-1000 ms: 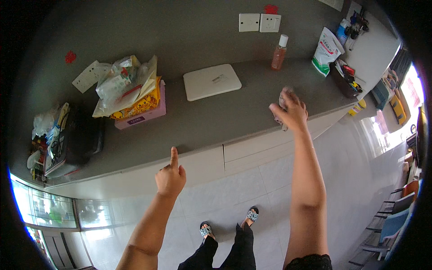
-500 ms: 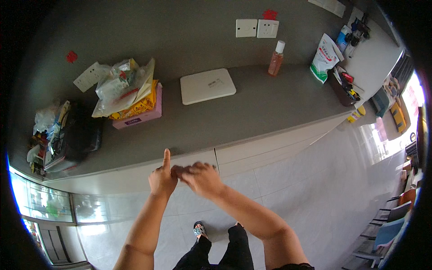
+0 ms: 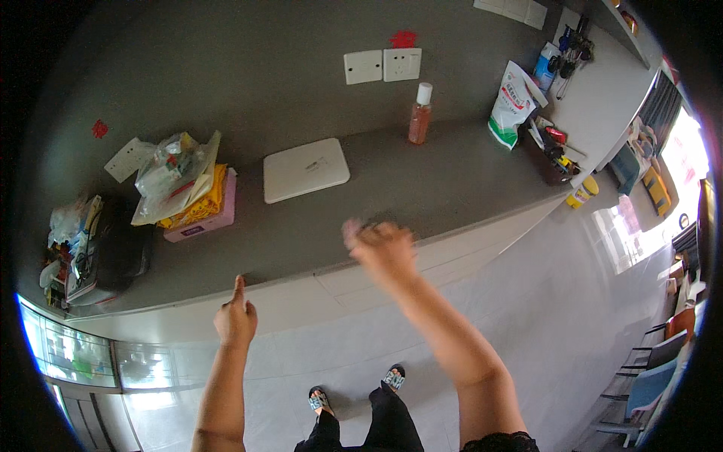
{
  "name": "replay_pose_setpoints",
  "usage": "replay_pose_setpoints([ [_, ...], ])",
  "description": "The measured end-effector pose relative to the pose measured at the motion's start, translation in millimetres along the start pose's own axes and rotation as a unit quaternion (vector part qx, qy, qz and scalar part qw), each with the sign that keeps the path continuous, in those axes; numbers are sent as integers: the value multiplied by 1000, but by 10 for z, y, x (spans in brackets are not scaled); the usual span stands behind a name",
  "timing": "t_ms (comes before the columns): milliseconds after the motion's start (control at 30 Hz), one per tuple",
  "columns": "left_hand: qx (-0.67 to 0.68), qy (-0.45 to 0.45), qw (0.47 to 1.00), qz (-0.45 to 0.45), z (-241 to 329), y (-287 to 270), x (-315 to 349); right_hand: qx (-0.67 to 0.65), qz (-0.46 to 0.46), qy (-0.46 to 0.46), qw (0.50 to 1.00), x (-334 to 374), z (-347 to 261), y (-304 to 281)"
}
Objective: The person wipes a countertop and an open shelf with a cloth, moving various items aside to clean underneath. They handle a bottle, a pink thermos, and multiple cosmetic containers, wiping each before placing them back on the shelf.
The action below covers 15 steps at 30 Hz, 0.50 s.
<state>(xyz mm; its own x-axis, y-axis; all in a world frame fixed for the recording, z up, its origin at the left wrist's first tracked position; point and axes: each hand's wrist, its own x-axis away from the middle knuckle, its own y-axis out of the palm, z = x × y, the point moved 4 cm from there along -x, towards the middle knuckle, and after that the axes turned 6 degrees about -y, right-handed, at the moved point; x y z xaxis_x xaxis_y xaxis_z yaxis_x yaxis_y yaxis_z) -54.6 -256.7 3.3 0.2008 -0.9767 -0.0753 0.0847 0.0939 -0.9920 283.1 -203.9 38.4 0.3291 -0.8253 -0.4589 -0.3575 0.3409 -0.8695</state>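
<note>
My left hand is just in front of the counter's front edge, its index finger stretched toward the counter and the other fingers folded in. Nothing shows in it. My right hand is over the front edge of the grey counter, its fingers bent and smeared by motion, so whether it holds anything is unclear. Behind it, a flat white rounded panel lies on the counter. Further back stands a clear bottle of pinkish liquid with a white cap. Neither hand touches these things.
To the left sit a pink box topped with yellow packets and plastic bags, and a black bag. At the right are a white-and-green pouch and a dark organizer. Chairs line the right side.
My hands have drawn apart: the right moved right and up over the counter edge, the left moved left and down. The whole view has shifted, with the counter things now further left.
</note>
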Motion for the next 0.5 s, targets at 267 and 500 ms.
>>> replay_pose_setpoints([
  [267, -61, -70, 996, 0, 15, 70, 60, -365, -68, 219, 902, 19, 960, -1062],
  [500, -85, -85, 992, -31, 277, -71, -68, 198, -42, 264, 943, 343, 2543, -892],
])
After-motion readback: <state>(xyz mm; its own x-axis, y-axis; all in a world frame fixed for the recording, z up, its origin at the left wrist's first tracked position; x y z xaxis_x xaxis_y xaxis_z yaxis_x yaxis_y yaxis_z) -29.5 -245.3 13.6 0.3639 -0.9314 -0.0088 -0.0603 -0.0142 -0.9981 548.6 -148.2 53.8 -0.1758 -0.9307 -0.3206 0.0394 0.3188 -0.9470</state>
